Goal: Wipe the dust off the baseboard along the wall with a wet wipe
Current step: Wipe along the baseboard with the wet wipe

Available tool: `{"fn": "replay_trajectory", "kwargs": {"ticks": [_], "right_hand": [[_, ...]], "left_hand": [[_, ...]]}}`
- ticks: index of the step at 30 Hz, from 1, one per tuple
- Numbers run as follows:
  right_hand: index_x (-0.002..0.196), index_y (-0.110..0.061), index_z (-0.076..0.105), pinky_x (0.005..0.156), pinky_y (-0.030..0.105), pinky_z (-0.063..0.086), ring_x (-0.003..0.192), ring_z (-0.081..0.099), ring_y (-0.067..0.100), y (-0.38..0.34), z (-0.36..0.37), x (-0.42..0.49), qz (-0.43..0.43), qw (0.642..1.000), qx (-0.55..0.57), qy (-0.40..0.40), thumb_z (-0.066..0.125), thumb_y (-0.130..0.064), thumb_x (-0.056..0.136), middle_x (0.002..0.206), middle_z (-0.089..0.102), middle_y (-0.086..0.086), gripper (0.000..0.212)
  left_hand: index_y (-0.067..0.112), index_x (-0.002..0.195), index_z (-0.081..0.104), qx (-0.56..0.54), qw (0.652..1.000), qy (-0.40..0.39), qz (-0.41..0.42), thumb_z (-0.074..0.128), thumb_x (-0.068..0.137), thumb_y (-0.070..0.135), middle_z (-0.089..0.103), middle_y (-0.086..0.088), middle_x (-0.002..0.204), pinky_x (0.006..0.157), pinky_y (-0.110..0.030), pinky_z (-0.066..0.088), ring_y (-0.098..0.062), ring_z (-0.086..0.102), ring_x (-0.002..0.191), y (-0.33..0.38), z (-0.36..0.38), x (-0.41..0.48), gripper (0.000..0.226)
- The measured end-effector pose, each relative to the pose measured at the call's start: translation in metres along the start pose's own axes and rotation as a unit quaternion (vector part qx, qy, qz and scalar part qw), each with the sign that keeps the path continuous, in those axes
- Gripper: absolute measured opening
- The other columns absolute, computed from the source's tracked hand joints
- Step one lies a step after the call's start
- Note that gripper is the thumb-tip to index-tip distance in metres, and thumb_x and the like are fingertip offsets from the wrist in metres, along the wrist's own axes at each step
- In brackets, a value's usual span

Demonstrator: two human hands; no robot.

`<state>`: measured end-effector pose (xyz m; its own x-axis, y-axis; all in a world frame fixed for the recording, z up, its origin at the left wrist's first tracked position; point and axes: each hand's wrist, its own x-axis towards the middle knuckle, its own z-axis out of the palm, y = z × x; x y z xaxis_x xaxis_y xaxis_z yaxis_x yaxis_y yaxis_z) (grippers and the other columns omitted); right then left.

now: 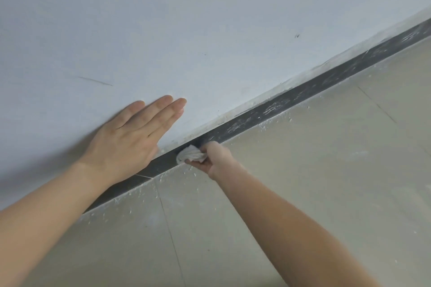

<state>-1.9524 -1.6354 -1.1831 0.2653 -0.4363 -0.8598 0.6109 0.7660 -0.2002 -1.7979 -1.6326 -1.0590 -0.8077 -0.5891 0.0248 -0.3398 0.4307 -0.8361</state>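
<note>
Pale scuffed wall (163, 18) above speckled beige floor tiles (326, 182)

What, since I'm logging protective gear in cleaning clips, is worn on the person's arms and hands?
Nothing is worn. The left hand and the right hand are bare: no gloves, rings, watch or bracelet show. The left forearm and the right forearm are also bare, with no sleeve in view right to the picture's edge.

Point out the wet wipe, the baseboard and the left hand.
wet wipe (190, 154), head view, middle of the crumpled wad.
baseboard (303, 92), head view, dusty dark face beyond the wipe.
left hand (127, 137), head view, back of the hand.
</note>
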Motion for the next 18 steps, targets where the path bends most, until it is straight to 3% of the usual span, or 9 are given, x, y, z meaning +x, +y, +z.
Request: {"fn": "replay_trajectory", "kwargs": {"ticks": [5, 8, 10, 12, 16, 18], "right_hand": [[0.110, 0.017, 0.048, 0.043, 0.039, 0.057, 0.093, 0.063, 0.042, -0.060, -0.045, -0.015, -0.073, 0.997, 0.015, 0.037, 0.041, 0.005, 0.092, 0.111, 0.057, 0.031, 0.023], [0.113, 0.010, 0.054, 0.055, 0.033, 0.060, 0.083, 0.064, 0.034, -0.058, -0.070, -0.021, -0.170, 0.969, 0.161, 0.084, 0.046, 0.000, 0.088, 0.111, 0.060, 0.025, 0.028], [0.100, 0.004, 0.058, 0.060, 0.032, 0.058, 0.071, 0.059, 0.029, -0.030, -0.065, -0.024, -0.187, 0.958, 0.201, 0.086, 0.047, -0.003, 0.084, 0.099, 0.060, 0.023, 0.020], [0.093, 0.005, 0.063, 0.058, 0.030, 0.055, 0.068, 0.057, 0.028, 0.016, -0.044, -0.013, -0.142, 0.982, 0.102, 0.066, 0.049, -0.004, 0.079, 0.099, 0.062, 0.029, 0.022], [0.114, 0.012, 0.057, 0.061, 0.033, 0.059, 0.082, 0.063, 0.031, 0.092, 0.010, 0.007, 0.003, 0.999, -0.036, -0.019, 0.051, 0.001, 0.086, 0.114, 0.059, 0.028, 0.030], [0.127, 0.009, 0.049, 0.069, 0.030, 0.059, 0.077, 0.061, 0.023, 0.106, 0.030, 0.014, 0.030, 0.997, -0.055, -0.048, 0.049, 0.001, 0.090, 0.124, 0.057, 0.026, 0.038]], "left_hand": [[0.013, 0.151, 0.016, -0.015, 1.000, 0.017, -0.003, 0.028, 0.089, 0.014, 0.013, 0.004, 0.159, 0.116, -0.034, 0.004, -0.016, 0.012, 0.143, -0.004, -0.002, -0.001, 0.063], [0.013, 0.152, 0.013, -0.026, 1.000, 0.012, 0.003, 0.026, 0.092, 0.008, 0.010, 0.003, 0.159, 0.116, -0.033, 0.000, -0.017, 0.007, 0.144, -0.005, -0.002, -0.003, 0.061], [0.012, 0.152, 0.014, -0.048, 0.999, 0.004, -0.002, 0.013, 0.094, 0.000, 0.009, 0.004, 0.158, 0.116, -0.032, 0.000, -0.017, 0.001, 0.146, -0.004, -0.001, -0.005, 0.059], [0.012, 0.151, 0.015, -0.075, 0.997, -0.005, -0.006, 0.003, 0.093, -0.004, 0.008, 0.004, 0.158, 0.116, -0.031, 0.000, -0.014, -0.007, 0.146, -0.004, -0.001, -0.006, 0.062], [0.012, 0.151, 0.014, -0.090, 0.996, -0.002, -0.004, 0.000, 0.090, -0.005, 0.005, 0.003, 0.158, 0.116, -0.031, -0.002, -0.013, -0.010, 0.146, -0.004, -0.001, -0.005, 0.065], [0.011, 0.151, 0.014, -0.105, 0.994, -0.007, -0.005, -0.001, 0.090, -0.006, 0.004, 0.003, 0.159, 0.116, -0.031, -0.003, -0.013, -0.007, 0.146, -0.005, -0.002, -0.007, 0.066]]}}
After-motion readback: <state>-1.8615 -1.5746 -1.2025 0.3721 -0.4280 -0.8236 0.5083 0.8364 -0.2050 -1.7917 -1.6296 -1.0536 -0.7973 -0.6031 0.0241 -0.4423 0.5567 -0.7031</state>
